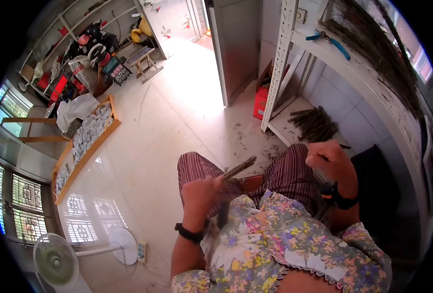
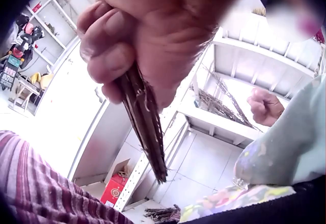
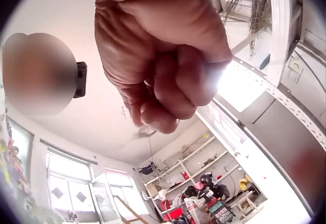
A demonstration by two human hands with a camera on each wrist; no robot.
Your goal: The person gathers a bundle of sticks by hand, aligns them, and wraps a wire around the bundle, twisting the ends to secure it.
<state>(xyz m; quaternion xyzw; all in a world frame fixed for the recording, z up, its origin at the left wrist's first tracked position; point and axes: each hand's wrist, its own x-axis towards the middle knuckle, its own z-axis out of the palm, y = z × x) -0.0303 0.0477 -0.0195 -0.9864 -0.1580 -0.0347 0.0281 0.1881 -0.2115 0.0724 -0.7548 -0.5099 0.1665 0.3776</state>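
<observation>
While the person sits with striped trousers (image 1: 197,168) over both knees, the left hand (image 1: 202,188) grips a slim bundle of dark brown splintery sticks (image 1: 238,168), fingers and thumb curled round its lower part. In the head view the bundle's long axis runs on a slant, its free tip pointing toward 2 o'clock over the gap between the knees. In the left wrist view the same bundle (image 2: 145,127) leaves the fist (image 2: 142,35) and tapers toward 5 o'clock, its frayed end in free air.

The right hand (image 1: 331,161) is raised at 3 o'clock from the bundle, well apart from it, above the right knee. Its fingers (image 3: 163,66) are curled tight into a fist; I cannot tell whether anything thin is pinched inside.

At 12 o'clock from the right hand a heap of similar dark sticks (image 1: 316,124) lies on the low white shelf, near the pale perforated metal upright (image 1: 277,63), with a red box (image 1: 260,102) just beyond it. Blue-handled pliers (image 1: 331,41) lie on the upper shelf. The glossy pale tiled floor (image 1: 153,136) spreads wide toward 10 o'clock, as far as a long wooden tray (image 1: 87,141).
</observation>
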